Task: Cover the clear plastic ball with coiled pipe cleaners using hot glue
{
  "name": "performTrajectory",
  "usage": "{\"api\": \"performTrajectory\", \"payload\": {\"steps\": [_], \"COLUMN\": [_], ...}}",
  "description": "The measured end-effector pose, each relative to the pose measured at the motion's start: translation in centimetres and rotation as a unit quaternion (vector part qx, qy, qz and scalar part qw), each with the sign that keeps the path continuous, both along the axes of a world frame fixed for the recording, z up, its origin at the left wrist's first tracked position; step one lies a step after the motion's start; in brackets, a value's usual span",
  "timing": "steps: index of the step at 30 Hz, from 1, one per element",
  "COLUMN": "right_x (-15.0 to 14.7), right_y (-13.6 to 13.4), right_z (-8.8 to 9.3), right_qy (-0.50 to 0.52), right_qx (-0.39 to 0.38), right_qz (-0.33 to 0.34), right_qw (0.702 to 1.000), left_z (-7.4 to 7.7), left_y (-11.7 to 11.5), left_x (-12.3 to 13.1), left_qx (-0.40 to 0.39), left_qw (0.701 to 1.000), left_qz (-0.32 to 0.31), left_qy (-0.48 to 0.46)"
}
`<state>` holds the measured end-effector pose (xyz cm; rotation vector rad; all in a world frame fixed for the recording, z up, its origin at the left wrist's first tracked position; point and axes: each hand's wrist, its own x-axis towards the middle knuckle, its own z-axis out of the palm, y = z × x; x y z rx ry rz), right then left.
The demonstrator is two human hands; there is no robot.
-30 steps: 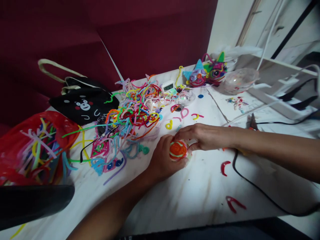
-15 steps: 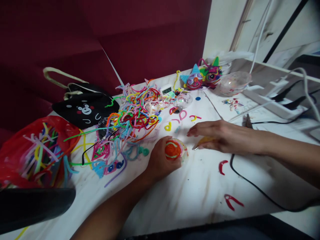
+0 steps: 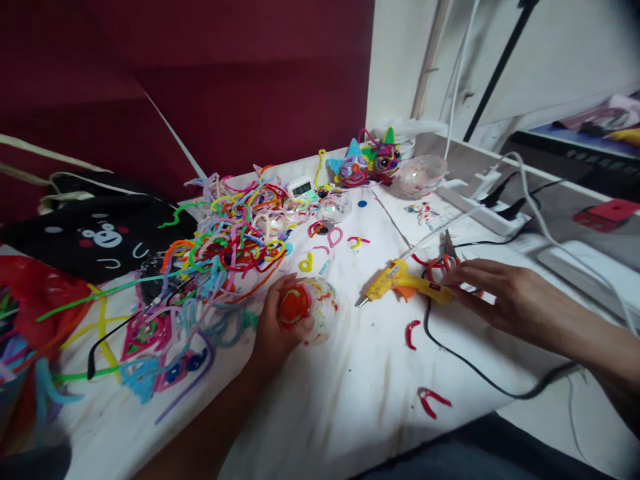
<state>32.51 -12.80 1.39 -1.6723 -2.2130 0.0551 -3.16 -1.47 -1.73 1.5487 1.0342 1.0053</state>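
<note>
My left hand (image 3: 283, 327) is wrapped round a clear plastic ball (image 3: 324, 310), which has coloured pieces stuck on it and an orange spiral (image 3: 295, 305) on its left end. A yellow glue gun (image 3: 395, 280) lies on the table to the right, its metal tip towards the ball. Past the gun's handle, my right hand (image 3: 487, 287) has its fingers closed over the red-orange handles of the scissors (image 3: 449, 250). The blades point away from me. Part of the handles is hidden under the fingers.
Tangled colourful pipe cleaners (image 3: 240, 233) cover the left side, near a black bag (image 3: 105, 227) and a red plastic bag (image 3: 50, 293). Decorated animal heads (image 3: 353, 167), a clear bowl (image 3: 423, 177) and a power strip (image 3: 490, 213) stand behind. A black cord (image 3: 465, 370) crosses the right. Red bent pieces (image 3: 433, 402) lie in front.
My right hand has moved right, off the glue gun and onto the scissors. My left hand keeps the ball, now turned to show more of its clear side. The view has swung right.
</note>
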Motion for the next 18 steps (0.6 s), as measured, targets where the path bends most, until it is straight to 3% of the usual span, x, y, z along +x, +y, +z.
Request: {"api": "performTrajectory", "payload": {"steps": [5, 9, 13, 18], "right_x": [0.1, -1.0, -2.2, -2.5], "right_y": [-0.2, 1.7, 4.4, 6.5], "right_z": [-0.6, -0.1, 0.4, 1.2], "right_qy": [0.0, 0.014, -0.042, -0.016], "right_qx": [-0.003, -0.085, -0.193, -0.266], "right_qz": [-0.031, -0.011, -0.01, 0.003], "right_qw": [1.0, 0.996, 0.98, 0.964], "left_z": [0.1, 0.2, 0.1, -0.2], "left_y": [0.0, -0.1, -0.1, -0.1], "left_x": [-0.1, 0.1, 0.0, -0.2], "left_qx": [-0.022, -0.025, -0.025, -0.031], "left_qw": [1.0, 0.999, 0.999, 0.999], "left_qz": [-0.003, -0.01, -0.008, -0.014], "left_qy": [-0.018, -0.028, -0.021, -0.034]}}
